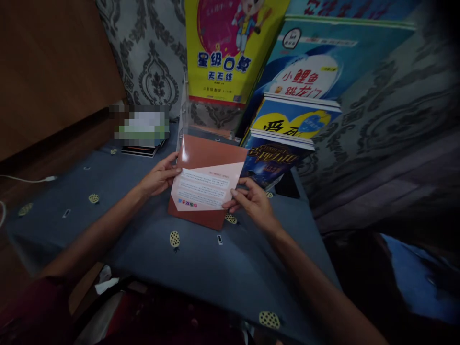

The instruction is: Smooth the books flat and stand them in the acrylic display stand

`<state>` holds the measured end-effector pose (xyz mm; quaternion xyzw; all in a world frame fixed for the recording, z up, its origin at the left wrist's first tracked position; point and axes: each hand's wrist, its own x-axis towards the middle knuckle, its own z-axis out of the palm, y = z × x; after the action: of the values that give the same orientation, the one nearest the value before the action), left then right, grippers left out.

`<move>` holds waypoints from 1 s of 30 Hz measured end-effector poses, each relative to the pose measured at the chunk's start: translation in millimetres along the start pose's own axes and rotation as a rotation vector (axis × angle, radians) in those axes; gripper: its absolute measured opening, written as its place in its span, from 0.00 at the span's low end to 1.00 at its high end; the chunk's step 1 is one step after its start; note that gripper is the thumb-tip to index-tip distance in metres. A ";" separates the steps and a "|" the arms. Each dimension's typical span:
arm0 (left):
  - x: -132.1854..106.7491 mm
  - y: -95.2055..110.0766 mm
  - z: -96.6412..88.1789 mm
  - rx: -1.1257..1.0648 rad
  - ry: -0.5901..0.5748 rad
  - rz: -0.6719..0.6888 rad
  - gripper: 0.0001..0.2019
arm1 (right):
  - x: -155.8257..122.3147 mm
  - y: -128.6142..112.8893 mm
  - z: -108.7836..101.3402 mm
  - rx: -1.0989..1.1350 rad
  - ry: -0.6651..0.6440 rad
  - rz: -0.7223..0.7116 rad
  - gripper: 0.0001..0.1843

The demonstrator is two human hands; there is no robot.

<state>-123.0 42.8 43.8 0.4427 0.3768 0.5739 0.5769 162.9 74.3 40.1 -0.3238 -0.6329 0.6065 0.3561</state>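
Counter (143,249) under a blue cloth carries a stack of books (287,139) at the right and, in the middle, a thin brown book (212,153), held tilted. The book looks light and a little bendy. Its clear plastic cover (185,120) is glossy and probably slippery, so the edges give the safer hold. The left hand (158,177) pinches the left edge, and the right hand (253,201) closes its fingers on a corner of the pink flap (204,187).
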 end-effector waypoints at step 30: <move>-70.6 -33.5 -20.8 1.384 -0.581 0.347 0.24 | -38.7 78.7 -14.2 -0.900 -0.078 -0.461 0.20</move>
<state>-135.6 -24.1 0.2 0.8884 0.4084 0.1503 0.1462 193.9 53.6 -40.6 -0.2739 -0.8994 0.1910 0.2820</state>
